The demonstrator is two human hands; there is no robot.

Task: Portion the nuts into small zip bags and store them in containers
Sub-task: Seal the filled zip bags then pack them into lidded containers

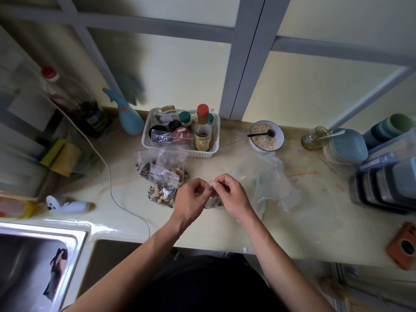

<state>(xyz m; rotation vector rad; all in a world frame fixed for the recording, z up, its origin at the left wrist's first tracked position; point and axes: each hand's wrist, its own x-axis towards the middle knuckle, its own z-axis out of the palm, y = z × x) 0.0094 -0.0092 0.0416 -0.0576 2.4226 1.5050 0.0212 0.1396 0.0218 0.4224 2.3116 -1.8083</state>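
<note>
My left hand (192, 197) and my right hand (229, 194) meet over the counter's middle, both pinching the red-striped top edge of a small zip bag (213, 202) that holds nuts and hangs between them, mostly hidden by my fingers. Left of my hands lie filled zip bags of mixed nuts and seeds (163, 192), with further ones (146, 167) behind. A large crumpled clear plastic bag (267, 179) lies to the right. Stacked lidded containers (382, 183) stand at the right edge.
A white basket (202, 152) of bottles stands at the back. A bowl of grain with a black spoon (266, 136) and a glass jar (315, 138) sit behind the plastic bag. A sink (33, 262) lies at lower left; a white cord (108, 176) crosses the counter.
</note>
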